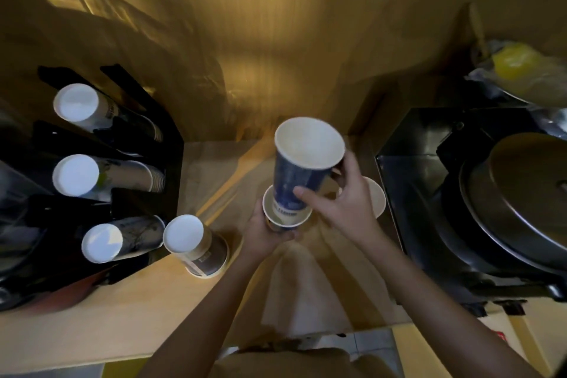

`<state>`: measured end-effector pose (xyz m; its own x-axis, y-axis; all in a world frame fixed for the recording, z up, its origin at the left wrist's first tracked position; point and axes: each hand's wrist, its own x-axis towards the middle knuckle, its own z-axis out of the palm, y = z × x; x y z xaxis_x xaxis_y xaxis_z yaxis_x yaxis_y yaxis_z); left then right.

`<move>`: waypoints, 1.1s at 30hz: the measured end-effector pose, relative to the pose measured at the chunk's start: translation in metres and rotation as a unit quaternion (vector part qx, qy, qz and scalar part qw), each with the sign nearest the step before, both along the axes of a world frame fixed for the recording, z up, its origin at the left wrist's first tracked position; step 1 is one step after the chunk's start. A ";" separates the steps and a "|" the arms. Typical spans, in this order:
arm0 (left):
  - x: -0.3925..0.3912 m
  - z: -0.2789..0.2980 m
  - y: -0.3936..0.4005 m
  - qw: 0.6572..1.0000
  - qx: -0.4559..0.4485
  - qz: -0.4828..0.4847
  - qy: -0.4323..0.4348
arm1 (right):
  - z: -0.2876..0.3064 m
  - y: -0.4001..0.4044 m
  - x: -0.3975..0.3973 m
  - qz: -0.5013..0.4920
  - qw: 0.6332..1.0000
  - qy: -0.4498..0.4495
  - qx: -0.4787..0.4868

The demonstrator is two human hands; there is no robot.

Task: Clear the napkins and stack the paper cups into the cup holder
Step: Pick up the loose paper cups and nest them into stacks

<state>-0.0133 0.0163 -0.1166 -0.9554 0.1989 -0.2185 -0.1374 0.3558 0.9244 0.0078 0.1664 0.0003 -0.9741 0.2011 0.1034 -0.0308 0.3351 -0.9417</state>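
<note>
My right hand [340, 202] grips a tall blue paper cup [302, 169], mouth up and tilted, its base dipping into a second paper cup [287, 215]. That lower cup is held from below by my left hand [267, 232]. Behind my right hand stands another open cup [376, 198], partly hidden. On the left, a black cup holder [144, 193] carries three slanted stacks of cups [92, 110], bottoms facing me. One upside-down stack of cups [196, 244] stands on the wooden counter [122, 316] next to the holder. I see no napkins.
A black appliance [429, 193] with a round metal lid [521, 202] fills the right side. Above it lies a plastic bag with something yellow [518, 70]. A wooden wall rises behind the counter. The counter's front edge runs just below my forearms.
</note>
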 end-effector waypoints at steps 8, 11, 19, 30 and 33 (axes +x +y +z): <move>0.001 -0.002 0.000 0.999 -0.041 0.009 0.002 | -0.040 -0.011 0.016 0.052 0.986 -0.050 0.151; -0.001 -0.002 0.000 0.999 -0.046 0.007 -0.014 | -0.053 -0.009 0.015 0.061 0.976 -0.046 0.205; 0.002 0.006 0.001 1.000 -0.020 0.012 0.001 | -0.068 0.000 0.023 0.089 0.945 -0.068 0.308; 0.004 0.003 -0.002 0.996 -0.079 0.016 -0.046 | -0.067 -0.003 0.019 0.015 0.987 -0.162 0.010; 0.008 0.014 -0.010 0.993 -0.102 -0.010 -0.059 | -0.070 -0.002 0.017 -0.056 0.977 -0.190 -0.085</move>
<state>-0.0054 0.0065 -0.1024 -0.9170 0.1566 -0.3668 -0.2322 0.5379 0.8104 0.0246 0.1646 -0.0696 -0.9067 0.2915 -0.3050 0.3590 0.1535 -0.9206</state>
